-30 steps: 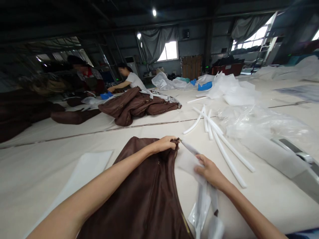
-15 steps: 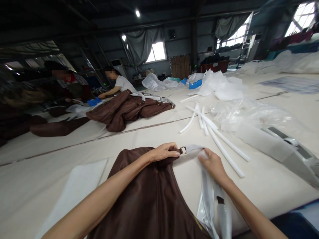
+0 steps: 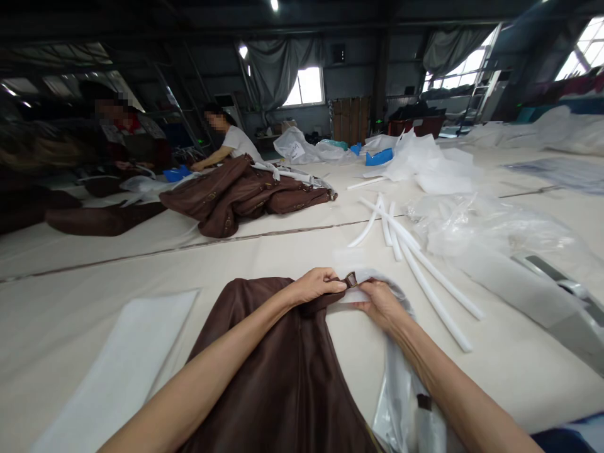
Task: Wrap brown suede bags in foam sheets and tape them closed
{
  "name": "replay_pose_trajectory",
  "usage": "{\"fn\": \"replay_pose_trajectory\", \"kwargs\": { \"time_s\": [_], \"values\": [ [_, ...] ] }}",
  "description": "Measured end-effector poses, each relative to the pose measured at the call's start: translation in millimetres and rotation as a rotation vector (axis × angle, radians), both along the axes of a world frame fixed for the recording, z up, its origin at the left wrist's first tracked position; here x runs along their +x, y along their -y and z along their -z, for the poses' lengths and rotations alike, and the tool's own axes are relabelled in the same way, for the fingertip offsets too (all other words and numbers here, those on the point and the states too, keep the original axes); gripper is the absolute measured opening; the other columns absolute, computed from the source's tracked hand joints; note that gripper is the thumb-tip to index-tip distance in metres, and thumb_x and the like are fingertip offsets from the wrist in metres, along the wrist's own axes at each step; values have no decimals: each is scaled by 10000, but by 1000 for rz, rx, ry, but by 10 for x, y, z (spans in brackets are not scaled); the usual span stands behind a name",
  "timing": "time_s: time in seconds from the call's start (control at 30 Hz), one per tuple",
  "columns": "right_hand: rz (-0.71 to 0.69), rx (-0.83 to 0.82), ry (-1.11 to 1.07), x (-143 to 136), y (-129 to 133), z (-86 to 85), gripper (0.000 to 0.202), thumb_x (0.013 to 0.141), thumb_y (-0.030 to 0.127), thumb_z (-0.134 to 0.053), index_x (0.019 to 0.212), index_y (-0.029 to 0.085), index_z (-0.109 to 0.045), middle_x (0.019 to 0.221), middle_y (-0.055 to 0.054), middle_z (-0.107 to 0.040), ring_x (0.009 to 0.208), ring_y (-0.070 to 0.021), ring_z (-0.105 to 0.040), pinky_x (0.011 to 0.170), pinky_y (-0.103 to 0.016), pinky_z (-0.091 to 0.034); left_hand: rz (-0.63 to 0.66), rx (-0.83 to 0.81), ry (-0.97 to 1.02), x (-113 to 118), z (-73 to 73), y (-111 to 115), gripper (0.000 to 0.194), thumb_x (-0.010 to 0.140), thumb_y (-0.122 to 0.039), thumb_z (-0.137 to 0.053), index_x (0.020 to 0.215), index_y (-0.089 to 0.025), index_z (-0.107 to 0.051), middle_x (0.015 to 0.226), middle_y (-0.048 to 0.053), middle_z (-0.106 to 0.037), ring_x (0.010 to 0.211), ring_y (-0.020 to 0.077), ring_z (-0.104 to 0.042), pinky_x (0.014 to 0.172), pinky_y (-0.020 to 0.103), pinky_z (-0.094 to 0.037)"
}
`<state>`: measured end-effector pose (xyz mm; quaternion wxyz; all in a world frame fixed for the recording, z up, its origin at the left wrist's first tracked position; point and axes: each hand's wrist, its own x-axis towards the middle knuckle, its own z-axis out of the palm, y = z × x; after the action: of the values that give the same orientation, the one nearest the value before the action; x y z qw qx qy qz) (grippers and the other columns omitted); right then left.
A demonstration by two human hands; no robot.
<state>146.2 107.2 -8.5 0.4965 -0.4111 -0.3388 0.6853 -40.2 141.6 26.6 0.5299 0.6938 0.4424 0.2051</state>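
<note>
A dark brown leather bag lies in front of me, its opening curving down on the right side. My left hand is closed round its leather strap, just left of a small metal buckle. On the buckle's other side, my right hand pinches the pale plastic wrapping that covers the strap. This wrapped strap loops down beside the bag, and a short brown piece shows at its lower right. The right fingertips come close to the buckle; part of the wrapping is hidden under that hand.
Several white foam tubes lie beyond my right hand. A grey-white device and clear plastic bags are at right. White sheeting lies left. More brown bags and two people are across the table.
My right hand has moved left along the wrapped strap to the buckle. The wrapping now arches above that hand. My left hand keeps its hold, and the view has shifted slightly.
</note>
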Motion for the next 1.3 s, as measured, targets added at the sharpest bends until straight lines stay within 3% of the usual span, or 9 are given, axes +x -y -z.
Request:
{"fn": "replay_pose_trajectory", "kwargs": {
  "time_s": [0.1,0.23,0.4,0.6,0.8,0.97,1.03,1.17,1.3],
  "values": [
    [20,33,34,72,14,49,337,596,314,-681,922,231,-701,983,-50,-730,906,-259,-650,654,-307,-521,-17,-77,51,1,57,-35,485,628,-580,-779,757,-151,-592,582,-60,-482,543,97,-404,529,218,-277],
    [14,31,187,157,8,137,334,614,361,-682,910,209,-713,929,-46,-736,780,-232,-639,601,-299,-499,6,-162,162,38,91,-52,563,582,-539,-831,947,-145,-663,794,20,-673,806,190,-614,730,258,-453],
    [1,54,345,192,-32,104,322,624,361,-660,885,183,-720,841,-42,-728,686,-204,-597,524,-267,-442,52,-229,264,87,113,-58,570,578,-500,-854,1003,-154,-696,944,53,-727,1002,228,-634,945,316,-445],
    [-165,116,314,342,242,36,421,732,413,-663,1084,182,-660,997,-79,-694,867,-234,-633,701,-321,-528,1,-236,301,87,123,-43,428,606,-416,-849,923,-156,-728,956,43,-737,929,196,-648,925,306,-450],
    [49,595,745,459,498,189,548,840,231,-546,1374,227,-424,1238,-117,-552,1049,-223,-601,850,-365,-536,-49,-218,313,87,98,-24,304,620,-346,-834,831,-154,-727,881,31,-730,837,177,-634,825,279,-459],
    [25,1072,1205,465,337,-47,223,945,214,-451,985,238,-669,915,-91,-595,898,-232,-574,797,-372,-487,-56,-189,338,104,107,14,338,631,-344,-815,883,-142,-714,869,39,-728,831,181,-641,837,295,-460],
    [22,1140,1263,488,245,-155,195,943,232,-484,886,233,-670,1002,-103,-603,979,-250,-557,850,-402,-460,-47,-164,349,120,111,34,354,634,-340,-807,907,-136,-710,897,48,-727,867,189,-642,868,304,-454],
    [-5,992,1191,495,68,-268,138,903,305,-555,831,214,-630,1395,-113,-463,1343,-311,-363,1046,-485,-347,-56,-91,359,154,129,62,345,648,-321,-781,916,-124,-690,908,54,-712,875,189,-630,874,307,-443],
    [-153,637,1092,432,-69,-337,151,863,371,-566,817,228,-580,1208,-81,-582,1204,-286,-502,940,-419,-413,-78,-17,346,177,151,75,320,658,-313,-751,895,-121,-654,890,45,-678,862,181,-602,841,293,-434]
  ]
}}
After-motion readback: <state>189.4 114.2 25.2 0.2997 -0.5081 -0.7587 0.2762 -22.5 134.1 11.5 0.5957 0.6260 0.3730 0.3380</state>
